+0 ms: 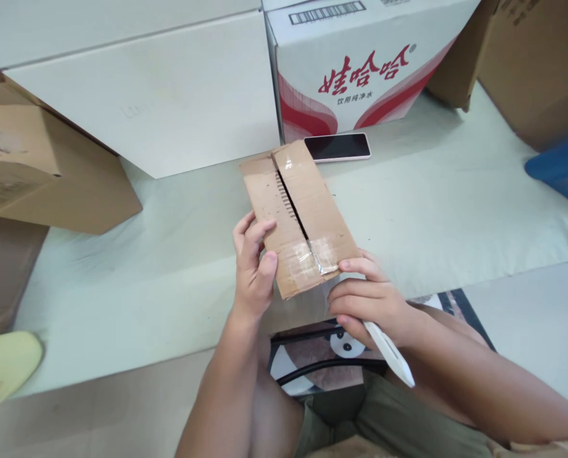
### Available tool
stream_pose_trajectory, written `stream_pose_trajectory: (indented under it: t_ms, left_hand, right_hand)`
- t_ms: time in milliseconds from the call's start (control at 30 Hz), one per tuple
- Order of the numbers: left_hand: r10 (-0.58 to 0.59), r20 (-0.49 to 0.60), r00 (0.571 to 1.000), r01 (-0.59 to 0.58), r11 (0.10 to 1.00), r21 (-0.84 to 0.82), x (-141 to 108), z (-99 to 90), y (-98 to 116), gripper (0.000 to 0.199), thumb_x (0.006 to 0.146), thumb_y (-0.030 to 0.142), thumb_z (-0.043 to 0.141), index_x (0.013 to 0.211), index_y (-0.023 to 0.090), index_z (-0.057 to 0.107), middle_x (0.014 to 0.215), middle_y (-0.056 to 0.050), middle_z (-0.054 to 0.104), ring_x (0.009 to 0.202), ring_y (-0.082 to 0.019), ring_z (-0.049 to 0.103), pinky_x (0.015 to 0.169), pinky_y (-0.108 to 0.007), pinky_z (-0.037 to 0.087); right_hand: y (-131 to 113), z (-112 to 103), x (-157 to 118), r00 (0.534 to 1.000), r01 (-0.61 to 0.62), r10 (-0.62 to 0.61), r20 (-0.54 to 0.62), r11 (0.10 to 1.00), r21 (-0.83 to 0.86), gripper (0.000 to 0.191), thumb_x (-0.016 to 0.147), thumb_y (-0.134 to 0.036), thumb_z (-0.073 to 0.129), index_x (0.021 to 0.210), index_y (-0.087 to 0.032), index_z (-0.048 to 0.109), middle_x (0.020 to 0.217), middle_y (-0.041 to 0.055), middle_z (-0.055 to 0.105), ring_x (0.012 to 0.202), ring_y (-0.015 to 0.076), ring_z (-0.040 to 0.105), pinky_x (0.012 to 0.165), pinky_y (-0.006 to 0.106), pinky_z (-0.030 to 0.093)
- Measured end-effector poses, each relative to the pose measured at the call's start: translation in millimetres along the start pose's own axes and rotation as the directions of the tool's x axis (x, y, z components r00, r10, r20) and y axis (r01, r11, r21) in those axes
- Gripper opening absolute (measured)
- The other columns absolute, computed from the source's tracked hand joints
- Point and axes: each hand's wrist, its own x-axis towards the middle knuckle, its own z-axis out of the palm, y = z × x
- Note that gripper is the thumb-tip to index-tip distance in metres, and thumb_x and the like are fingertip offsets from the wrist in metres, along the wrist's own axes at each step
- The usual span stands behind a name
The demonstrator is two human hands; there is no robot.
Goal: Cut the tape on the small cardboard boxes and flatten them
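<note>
A small brown cardboard box (329,210) is tilted above the table, with a dark slit between its flaps and clear tape at both ends. My left hand (255,267) grips its left edge, thumb and fingers bent around the side. At the near right corner, my right hand (369,296) touches the box with its index finger. The same hand's other fingers are curled round a white, flat, pointed tool (391,356), which sticks out toward my lap. Part of the tool is hidden in the palm.
Behind the box lies a phone (338,146), in front of a red and white carton (360,76). A large white box (159,95) stands at the back left. Brown cartons (83,178) flank both sides; a blue container (563,166) is at the right, a yellow object (9,362) at lower left.
</note>
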Motion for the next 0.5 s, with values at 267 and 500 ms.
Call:
stream_pose_trajectory:
  t_ms: [267, 500]
  left_hand:
    - [0.011, 0.005, 1.0, -0.011, 1.0, -0.005, 0.3, -0.6, -0.3, 0.041, 0.106, 0.056, 0.048, 0.138, 0.033, 0.061, 0.147, -0.011, 0.051, 0.148, -0.031, 0.048, 0.109, -0.045, 0.054]
    - [-0.029, 0.013, 1.0, 0.029, 0.999, 0.024, 0.4, -1.0, 1.9, 0.047, 0.104, 0.062, 0.046, 0.136, 0.031, 0.061, 0.148, -0.012, 0.051, 0.147, -0.033, 0.049, 0.108, -0.048, 0.055]
  right_hand:
    - [0.5, 2.5, -1.7, 1.0, -0.004, 0.004, -0.012, 1.0, -0.011, 0.007, 0.093, -0.021, 0.063, 0.092, -0.028, 0.066, 0.082, -0.0023, 0.076, 0.133, 0.0189, 0.058, 0.135, 0.033, 0.019]
    - [1.6, 5.5, -2.8, 0.999, 0.011, -0.011, -0.041, 1.0, 0.0, 0.007, 0.094, -0.022, 0.061, 0.092, -0.027, 0.066, 0.081, -0.0032, 0.075, 0.133, 0.0189, 0.057, 0.136, 0.033, 0.016]
